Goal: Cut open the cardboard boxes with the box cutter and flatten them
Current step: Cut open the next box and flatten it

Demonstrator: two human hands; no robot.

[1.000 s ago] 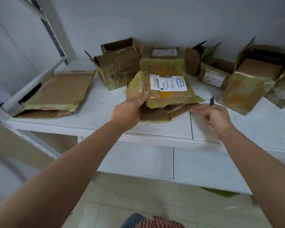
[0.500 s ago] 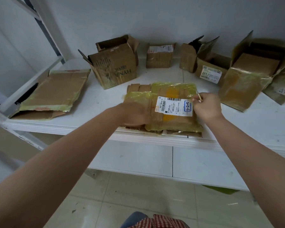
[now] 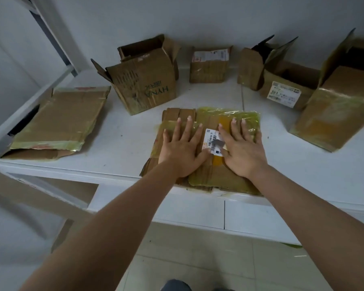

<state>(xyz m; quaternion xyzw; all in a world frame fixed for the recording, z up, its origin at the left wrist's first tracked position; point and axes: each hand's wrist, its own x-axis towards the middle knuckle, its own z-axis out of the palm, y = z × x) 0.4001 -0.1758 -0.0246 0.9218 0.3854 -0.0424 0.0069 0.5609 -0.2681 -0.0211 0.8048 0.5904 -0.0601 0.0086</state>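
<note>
A flattened cardboard box point(image 3: 246, 120), covered in yellowish tape and bearing a white barcode label point(image 3: 208, 137), lies at the front edge of the white shelf point(image 3: 122, 143). My left hand point(image 3: 181, 148) presses flat on its left half with the fingers spread. My right hand point(image 3: 242, 152) presses on its right half with straight fingers. The grey blade tip of the box cutter point(image 3: 217, 142) pokes out beside my right thumb, which pins the cutter against the hand. The rest of the cutter is hidden under that hand.
A pile of flattened cardboard point(image 3: 59, 127) lies at the left end of the shelf. Behind stand an open box printed HYNA point(image 3: 145, 87), a small taped box point(image 3: 208, 66), an open labelled box point(image 3: 282, 87) and a large taped box point(image 3: 334, 114). A slanted white strut point(image 3: 51, 24) rises at the left.
The box was held up tilted, then laid down on the shelf. Both hands have moved onto its top and spread flat, pressing it down.
</note>
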